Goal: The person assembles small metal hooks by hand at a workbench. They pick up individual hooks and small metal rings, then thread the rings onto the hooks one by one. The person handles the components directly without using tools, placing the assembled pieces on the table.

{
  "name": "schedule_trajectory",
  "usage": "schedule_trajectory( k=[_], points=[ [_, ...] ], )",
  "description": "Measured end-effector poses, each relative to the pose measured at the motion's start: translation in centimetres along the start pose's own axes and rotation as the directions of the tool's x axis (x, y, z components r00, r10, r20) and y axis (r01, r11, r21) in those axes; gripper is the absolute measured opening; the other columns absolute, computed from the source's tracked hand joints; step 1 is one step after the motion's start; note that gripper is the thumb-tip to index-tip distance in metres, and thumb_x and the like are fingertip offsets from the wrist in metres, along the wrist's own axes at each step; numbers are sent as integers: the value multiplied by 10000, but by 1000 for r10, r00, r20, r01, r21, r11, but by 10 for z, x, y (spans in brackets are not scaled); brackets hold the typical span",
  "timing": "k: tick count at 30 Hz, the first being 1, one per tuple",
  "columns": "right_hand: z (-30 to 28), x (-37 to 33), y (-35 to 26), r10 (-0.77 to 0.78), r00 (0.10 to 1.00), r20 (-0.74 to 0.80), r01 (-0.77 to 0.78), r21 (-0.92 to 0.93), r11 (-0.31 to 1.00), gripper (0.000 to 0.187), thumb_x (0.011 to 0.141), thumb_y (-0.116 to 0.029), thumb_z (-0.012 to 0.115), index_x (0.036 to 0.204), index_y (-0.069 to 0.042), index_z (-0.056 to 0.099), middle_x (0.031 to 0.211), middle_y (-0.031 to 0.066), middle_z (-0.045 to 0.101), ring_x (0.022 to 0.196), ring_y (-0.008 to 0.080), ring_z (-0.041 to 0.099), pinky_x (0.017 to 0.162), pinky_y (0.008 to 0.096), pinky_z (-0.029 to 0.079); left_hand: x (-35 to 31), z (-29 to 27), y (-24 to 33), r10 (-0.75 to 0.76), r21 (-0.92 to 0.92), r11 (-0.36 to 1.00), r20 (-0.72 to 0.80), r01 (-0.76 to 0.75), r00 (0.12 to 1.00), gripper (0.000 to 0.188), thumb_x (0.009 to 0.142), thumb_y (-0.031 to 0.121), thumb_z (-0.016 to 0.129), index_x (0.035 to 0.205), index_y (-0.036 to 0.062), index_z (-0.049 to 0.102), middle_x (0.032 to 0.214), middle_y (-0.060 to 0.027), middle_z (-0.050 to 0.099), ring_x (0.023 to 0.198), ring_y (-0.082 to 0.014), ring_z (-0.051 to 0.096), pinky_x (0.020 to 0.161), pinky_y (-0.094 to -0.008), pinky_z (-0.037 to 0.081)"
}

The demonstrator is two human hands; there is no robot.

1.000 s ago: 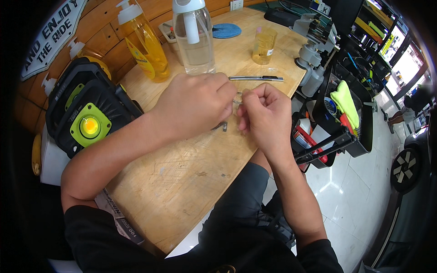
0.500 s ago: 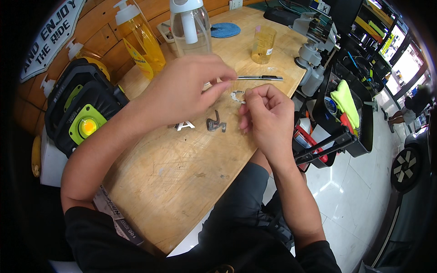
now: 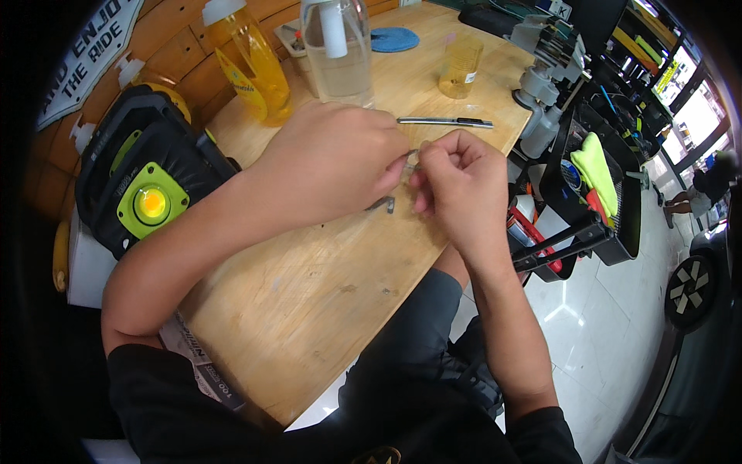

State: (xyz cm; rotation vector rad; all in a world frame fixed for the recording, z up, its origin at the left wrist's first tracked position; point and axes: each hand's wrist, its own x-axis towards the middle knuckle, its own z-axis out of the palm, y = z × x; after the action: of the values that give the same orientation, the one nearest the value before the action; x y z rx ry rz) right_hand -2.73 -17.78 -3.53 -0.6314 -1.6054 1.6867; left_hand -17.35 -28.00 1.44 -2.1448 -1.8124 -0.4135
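Surface (image 3: 309, 325) beneath, my right grip (image 3: 469, 174) pinches a small thin piece (image 3: 413, 161) beside my left grip (image 3: 338, 155), whose hold I cannot tell, while beyond stand an amber-filled bottle (image 3: 259, 87), a clear bottle (image 3: 338, 62) of liquid (image 3: 354, 83) and a yellowish cup (image 3: 461, 68).

A round blue mat (image 3: 395, 39) lies near an amber cup (image 3: 461, 71).

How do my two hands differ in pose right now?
The left hand turns its back to the camera, fingertips mostly hidden; the right hand shows its thumb and curled fingers.
The left forearm slants across the table, while the right forearm rises more steeply from the lower right.
Both are bare and come close together around a small piece, mostly hidden.
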Motion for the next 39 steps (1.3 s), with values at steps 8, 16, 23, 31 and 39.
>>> schedule_trajectory(
  k=[8,16,23,31,39],
  points=[
    [-1,5,-1,34,999,-4,-34,-77,996,158,912,-70,612,801,41,597,648,87,649,475,121,588,450,253,462,-7,22,2,132,149,982,-125,-113,983,159,763,161,751,782,74,619,763,-42,580,711,-240,643,572,-378,521],
    [2,3,0,3,1000,-15,-4,-43,999,144,903,-60,618,794,27,585,637,75,639,462,109,572,444,243,446,-6,28,-5,206,135,975,-232,-179,951,181,711,100,753,778,67,588,764,-48,557,707,-243,618,560,-366,511],
    [-2,-1,0,14,1000,7,-13,-42,999,137,908,-72,612,824,35,595,641,65,633,472,105,568,456,242,440,0,18,-15,151,51,988,-231,-144,961,81,791,119,691,827,56,656,841,-59,635,805,-241,662,651,-354,554],
    [-5,0,5,-13,1000,-15,14,97,995,178,991,-125,597,923,37,623,711,67,649,498,96,563,459,232,428,11,2,-17,-421,-691,440,405,573,812,268,989,221,674,1158,14,691,992,-67,722,842,-131,682,634,-295,550],
    [-14,7,11,-41,997,71,18,295,955,225,1038,-173,579,1002,39,647,764,65,657,534,96,555,489,219,424,-1,34,-9,-227,-916,9,390,402,893,467,1039,246,622,1449,36,545,1002,-6,656,839,-70,577,728,-231,491]
  ],
)
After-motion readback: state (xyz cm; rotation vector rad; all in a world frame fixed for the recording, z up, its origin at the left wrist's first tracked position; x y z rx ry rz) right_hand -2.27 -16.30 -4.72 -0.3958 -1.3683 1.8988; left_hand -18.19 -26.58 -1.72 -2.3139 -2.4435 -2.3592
